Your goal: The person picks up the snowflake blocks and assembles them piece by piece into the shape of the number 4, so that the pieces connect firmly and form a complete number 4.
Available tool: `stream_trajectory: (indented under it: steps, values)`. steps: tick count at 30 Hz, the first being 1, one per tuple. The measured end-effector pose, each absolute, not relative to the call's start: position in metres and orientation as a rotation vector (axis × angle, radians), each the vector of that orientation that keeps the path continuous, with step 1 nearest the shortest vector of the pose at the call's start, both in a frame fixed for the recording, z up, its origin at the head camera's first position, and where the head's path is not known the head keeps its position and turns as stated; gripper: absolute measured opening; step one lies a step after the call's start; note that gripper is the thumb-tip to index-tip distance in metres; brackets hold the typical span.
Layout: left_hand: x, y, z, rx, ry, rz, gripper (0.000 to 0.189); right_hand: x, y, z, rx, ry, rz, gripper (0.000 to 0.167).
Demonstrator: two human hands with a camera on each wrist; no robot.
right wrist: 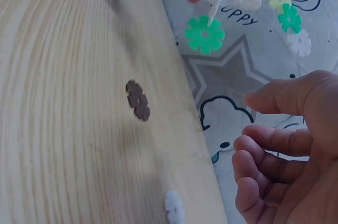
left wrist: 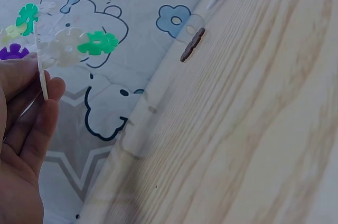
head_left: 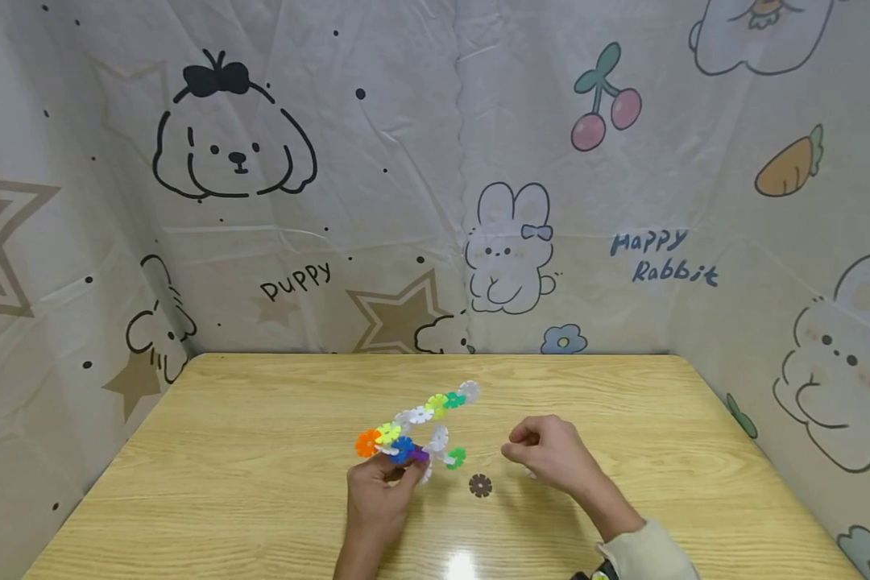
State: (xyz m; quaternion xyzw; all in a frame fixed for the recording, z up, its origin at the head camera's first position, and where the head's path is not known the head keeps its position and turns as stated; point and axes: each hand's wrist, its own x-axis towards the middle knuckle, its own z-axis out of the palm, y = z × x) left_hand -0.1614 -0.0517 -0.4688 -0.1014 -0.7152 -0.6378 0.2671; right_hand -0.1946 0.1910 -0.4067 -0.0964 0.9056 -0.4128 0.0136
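My left hand (head_left: 379,501) pinches a joined chain of notched plastic snowflake discs (head_left: 421,414) near its blue (head_left: 402,449) and purple (head_left: 418,453) pieces, off the table. From there one arm runs up and away through yellow, white and green discs. A shorter branch ends in a green disc (right wrist: 204,34). My right hand (head_left: 551,455) hovers to the right of the chain; in the right wrist view its thumb stands apart from loosely bent fingers (right wrist: 277,140), nothing between them. Below lies a loose brown disc (head_left: 481,485). A white disc (right wrist: 174,208) lies partly hidden under the right hand in the head view.
The wooden table (head_left: 261,451) carries the loose discs between and below my hands. A patterned cloth (head_left: 399,161) with cartoon drawings hangs behind its far edge and along both sides.
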Motion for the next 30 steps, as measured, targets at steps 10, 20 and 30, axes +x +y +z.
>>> stream_trajectory:
  steps: [10, 20, 30]
  values:
    - [-0.161, -0.053, -0.469, -0.258, -1.94, -1.73, 0.011, -0.199, 0.201, -0.417, -0.217, 2.856, -1.234, 0.02]
    - [-0.161, -0.052, -0.467, -0.194, -1.974, -1.731, 0.012, -0.202, 0.21, -0.428, -0.155, 2.882, -1.148, 0.021]
    - [-0.16, -0.056, -0.467, -0.222, -1.955, -1.793, 0.011, -0.205, 0.217, -0.437, -0.123, 2.916, -1.018, 0.025]
